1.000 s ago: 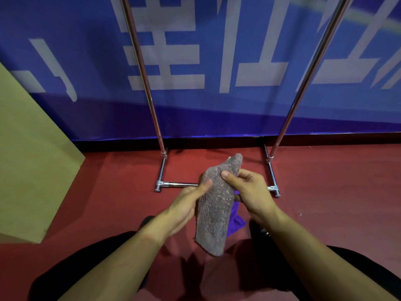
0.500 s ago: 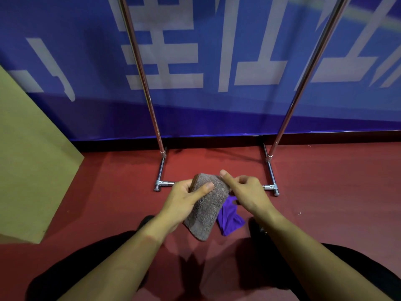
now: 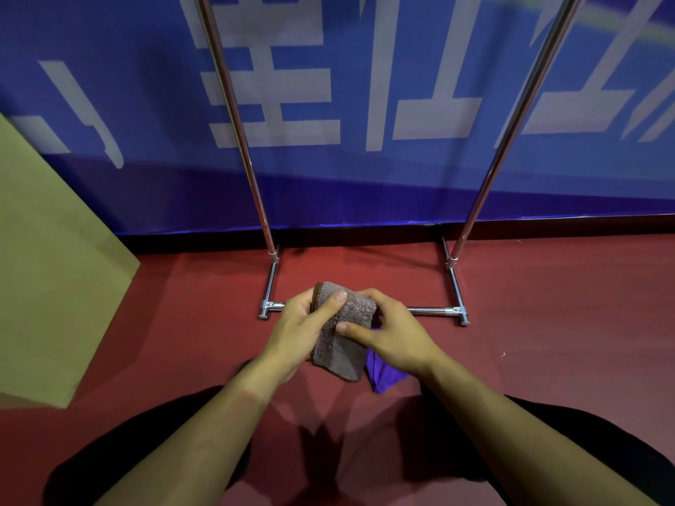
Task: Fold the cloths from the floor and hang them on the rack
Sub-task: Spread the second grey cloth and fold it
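A grey-brown fluffy cloth (image 3: 343, 345), folded into a thick short bundle, is held above the red floor between both hands. My left hand (image 3: 299, 330) grips its left side, thumb laid across the top. My right hand (image 3: 394, 334) holds the right side with the thumb pressing on the front face. A purple cloth (image 3: 383, 374) lies on the floor under my right hand, mostly hidden. The chrome rack (image 3: 453, 312) stands just beyond, its two uprights rising out of the top of the view; its top bar is not visible.
A blue banner with white characters (image 3: 328, 104) covers the wall behind the rack. An olive-tan board (image 3: 47, 268) leans at the left. My dark-clothed knees (image 3: 602, 451) fill the lower corners. The red floor (image 3: 566, 304) stretches to the right.
The cloth hung long and narrow from both hands a second ago; its length has since been doubled over into a short thick bundle, and my hands have closed in around it.
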Demonstrator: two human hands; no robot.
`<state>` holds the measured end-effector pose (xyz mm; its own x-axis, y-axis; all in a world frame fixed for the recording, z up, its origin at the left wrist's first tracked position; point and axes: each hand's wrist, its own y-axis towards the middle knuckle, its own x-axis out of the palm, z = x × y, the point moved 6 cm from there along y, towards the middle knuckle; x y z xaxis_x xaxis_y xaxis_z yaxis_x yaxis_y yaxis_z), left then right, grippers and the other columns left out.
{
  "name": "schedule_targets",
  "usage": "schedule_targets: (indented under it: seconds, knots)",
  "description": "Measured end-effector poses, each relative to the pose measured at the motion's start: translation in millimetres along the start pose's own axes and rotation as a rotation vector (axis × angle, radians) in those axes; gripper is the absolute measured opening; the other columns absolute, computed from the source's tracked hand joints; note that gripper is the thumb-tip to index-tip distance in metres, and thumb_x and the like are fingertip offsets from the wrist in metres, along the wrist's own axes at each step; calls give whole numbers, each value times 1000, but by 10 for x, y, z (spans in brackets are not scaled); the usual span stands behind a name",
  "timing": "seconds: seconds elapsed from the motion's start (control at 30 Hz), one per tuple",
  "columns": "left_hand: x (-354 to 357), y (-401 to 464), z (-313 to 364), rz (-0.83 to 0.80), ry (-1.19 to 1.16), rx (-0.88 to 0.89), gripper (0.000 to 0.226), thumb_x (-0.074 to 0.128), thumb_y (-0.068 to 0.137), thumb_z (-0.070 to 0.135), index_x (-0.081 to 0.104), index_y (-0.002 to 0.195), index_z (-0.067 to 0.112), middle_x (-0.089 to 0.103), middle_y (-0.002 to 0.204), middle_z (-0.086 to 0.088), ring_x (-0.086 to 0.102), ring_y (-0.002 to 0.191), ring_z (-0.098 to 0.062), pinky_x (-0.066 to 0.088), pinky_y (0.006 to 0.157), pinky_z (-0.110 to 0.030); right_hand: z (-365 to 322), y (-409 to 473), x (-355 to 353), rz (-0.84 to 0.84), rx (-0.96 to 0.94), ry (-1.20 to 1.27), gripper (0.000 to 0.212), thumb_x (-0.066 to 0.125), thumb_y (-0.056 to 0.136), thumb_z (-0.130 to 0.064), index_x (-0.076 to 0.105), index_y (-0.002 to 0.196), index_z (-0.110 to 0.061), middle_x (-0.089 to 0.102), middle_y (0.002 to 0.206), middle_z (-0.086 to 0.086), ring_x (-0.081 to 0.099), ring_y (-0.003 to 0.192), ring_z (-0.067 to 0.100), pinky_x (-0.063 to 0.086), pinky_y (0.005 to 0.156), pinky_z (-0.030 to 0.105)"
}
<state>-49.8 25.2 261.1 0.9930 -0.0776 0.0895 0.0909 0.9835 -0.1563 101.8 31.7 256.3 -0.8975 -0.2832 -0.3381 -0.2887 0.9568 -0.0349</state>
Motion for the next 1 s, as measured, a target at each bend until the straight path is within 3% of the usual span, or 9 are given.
schedule_targets:
  seconds: [0.27,0.33,0.5,0.6,0.7,0.77,0.83,0.93,1.0]
  knots:
    - [-11,55,-64,33,-145,-58,30,62,96,22,66,116,0,72,114,-24,64,114,-46,49,103,-59,177,33,67,-48,145,320,36,76,89,-17,65,116,4,74,113,18,71,107,27,57,96,43]
    - [-2,57,-60,36,-148,-60,31,63,95,21,66,117,0,72,115,-23,65,115,-44,49,103,-57,158,25,76,-32,151,378,32,71,91,-9,62,117,8,74,109,16,71,99,19,58,90,34]
    - [-9,47,-43,58,-56,-40,23,64,97,19,69,113,4,75,110,-16,69,110,-37,54,98,-52,209,24,155,-46,183,468,35,68,93,-6,53,121,9,74,108,21,72,98,25,58,92,41]
    - [-61,51,-43,132,50,-13,23,69,94,25,68,111,9,76,106,-10,70,107,-30,58,91,-38,229,0,98,33,217,376,30,74,91,-15,55,104,4,77,91,16,76,84,27,61,77,43]
    - [-194,32,-42,332,255,30,31,75,89,31,61,113,17,69,105,-1,67,96,-14,50,76,-14,290,5,-118,258,229,104,36,79,77,-42,59,84,-12,77,75,7,76,74,28,60,67,49]
    - [-155,23,-61,297,315,66,23,73,91,27,64,110,16,70,103,-1,67,91,-12,54,83,-20,312,-11,-249,378,238,2,36,76,74,-52,61,80,-20,76,71,-1,74,69,19,60,66,45]
    - [43,4,-166,102,335,29,21,69,94,28,68,113,18,73,107,-1,69,99,-14,57,93,-36,310,-14,-273,390,231,18,36,75,77,-53,60,77,-21,72,66,-5,68,62,12,56,63,42]
    - [196,-36,-279,-2,400,-31,34,63,96,39,63,128,24,69,121,0,66,109,-8,53,101,-34,235,-11,-121,262,256,274,34,68,91,-47,61,80,-16,63,66,-1,58,63,14,60,66,51]
    - [160,-17,-284,40,403,-24,37,57,91,54,68,113,27,71,113,0,68,105,-11,53,98,-43,194,-8,-26,185,315,443,36,57,100,-38,65,94,-4,60,73,5,61,66,15,62,72,49]
